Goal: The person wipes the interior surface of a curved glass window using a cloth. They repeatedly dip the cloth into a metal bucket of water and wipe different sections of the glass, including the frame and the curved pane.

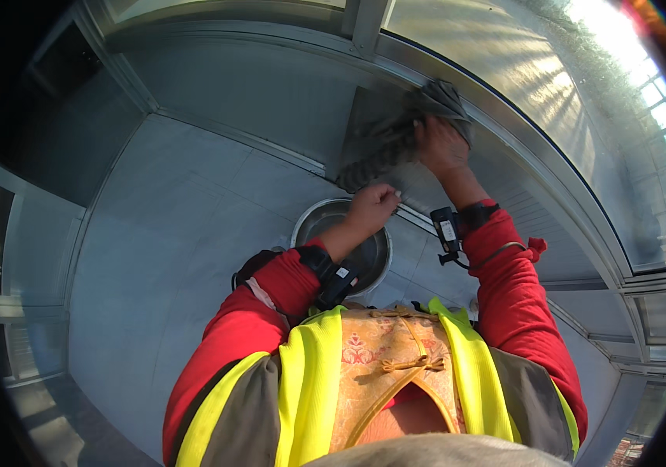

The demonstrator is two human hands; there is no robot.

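My right hand (445, 146) grips a grey striped cloth (447, 102) and presses it near the lower metal rail of a window frame. Part of the cloth hangs blurred to the left, down over the grey panel under the window. Lower and to the left, my left hand (372, 205) is closed, with a small pale thing at its fingertips that I cannot make out. Beneath my left forearm a round metal basin (381, 257) stands on the floor, partly hidden by the arm; what it holds is unclear.
A metal-framed window (508, 76) curves along the upper right. Below it runs a grey wall panel (239, 82), meeting the pale tiled floor (152, 233) at a metal strip. A white-framed panel (41, 239) stands at the far left. Devices with cables are strapped to both wrists.
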